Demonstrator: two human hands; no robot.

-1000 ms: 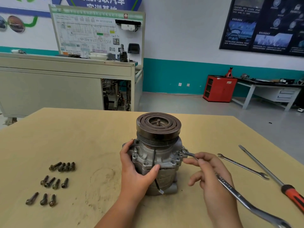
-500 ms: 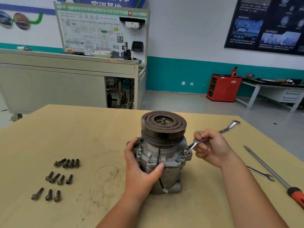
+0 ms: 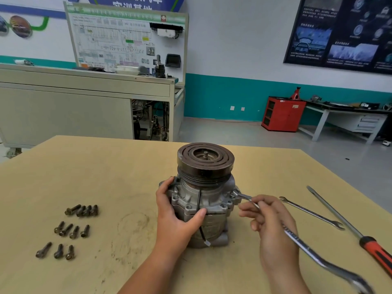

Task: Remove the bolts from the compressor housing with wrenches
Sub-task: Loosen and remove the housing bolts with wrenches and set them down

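Indoors, tan table [image 3: 110, 166], bolts [image 3: 74, 232], teal-banded wall [image 3: 222, 96].

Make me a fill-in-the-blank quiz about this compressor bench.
1. The left hand steadies the compressor while the right hand holds a ___.
2. The loose bolts lie in ___ rows.
3. The spare wrench lies between the right hand and the ___.
Missing words: wrench; three; screwdriver.

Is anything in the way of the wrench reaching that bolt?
No, nothing visible. The right hand holds the wrench, and its head sits on a bolt at the right of the compressor housing. The left hand grips the other side.
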